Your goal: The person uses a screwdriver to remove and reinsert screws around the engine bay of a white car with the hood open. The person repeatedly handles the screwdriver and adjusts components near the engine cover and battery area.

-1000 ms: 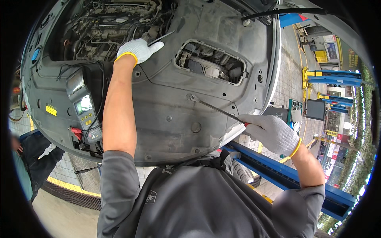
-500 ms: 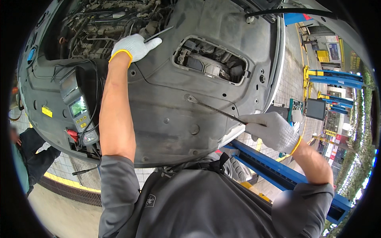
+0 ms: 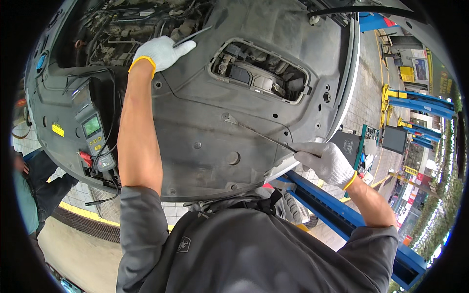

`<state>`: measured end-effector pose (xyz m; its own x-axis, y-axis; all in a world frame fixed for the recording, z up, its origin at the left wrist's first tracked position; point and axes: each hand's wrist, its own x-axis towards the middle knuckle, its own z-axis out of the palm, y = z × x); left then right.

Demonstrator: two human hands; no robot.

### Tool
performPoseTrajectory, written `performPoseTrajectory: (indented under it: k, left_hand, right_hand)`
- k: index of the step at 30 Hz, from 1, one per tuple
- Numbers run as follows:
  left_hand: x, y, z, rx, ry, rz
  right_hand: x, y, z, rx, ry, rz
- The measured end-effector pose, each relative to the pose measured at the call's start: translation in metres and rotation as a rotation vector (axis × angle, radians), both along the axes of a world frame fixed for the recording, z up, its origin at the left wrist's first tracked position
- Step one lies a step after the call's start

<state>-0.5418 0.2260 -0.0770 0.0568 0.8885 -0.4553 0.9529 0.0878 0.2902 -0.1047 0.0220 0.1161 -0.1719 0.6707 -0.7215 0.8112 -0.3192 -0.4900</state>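
Observation:
My right hand (image 3: 325,162), in a white knit glove with a yellow cuff, is closed around the end of a long thin metal wrench (image 3: 259,133). The wrench's rounded head rests on the dark plastic cover (image 3: 190,122) at the car's front. Farther up on the left, my gloved left hand (image 3: 157,52) lies at the edge of the engine bay (image 3: 122,34), thumb stretched to the right. A slim metal rod (image 3: 198,33) sticks out from between its thumb and fingers. The curled fingers are mostly hidden beneath the hand.
A handheld tester (image 3: 92,128) with a screen, black cables and a red clamp (image 3: 86,157) lies left on the cover. An oblong opening (image 3: 260,73) shows parts beneath. Blue lift arms (image 3: 317,205) stand at right. Another person (image 3: 39,188) is at far left.
The view has shifted slightly, and my right forearm has drawn a little inward. Both hands keep their hold, and the wrench's head stays at the same spot on the cover.

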Motion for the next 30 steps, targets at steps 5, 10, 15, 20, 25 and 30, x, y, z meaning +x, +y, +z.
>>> performPoseTrajectory:
  k: [5,10,15,20,25,30]
  left_hand:
    - [0.004,0.002,0.009,-0.017,0.015,0.026]
    - [0.004,0.001,0.011,-0.031,0.012,0.013]
    - [0.004,0.001,0.008,-0.04,0.006,0.026]
    - [-0.001,0.004,0.002,-0.061,-0.012,0.032]
    - [0.004,-0.003,0.018,0.074,-0.035,0.081]
    - [0.046,-0.064,0.079,0.425,-0.223,0.104]
  right_hand:
    - [0.014,-0.011,-0.013,0.127,0.076,0.082]
    - [0.027,-0.005,-0.027,-0.019,0.131,-0.026]
    - [0.036,-0.014,-0.04,0.082,0.195,0.053]
    - [0.045,-0.014,-0.048,0.071,0.167,0.072]
    - [0.057,-0.013,-0.053,0.225,0.16,0.23]
    - [0.046,-0.009,-0.036,0.065,0.08,0.205]
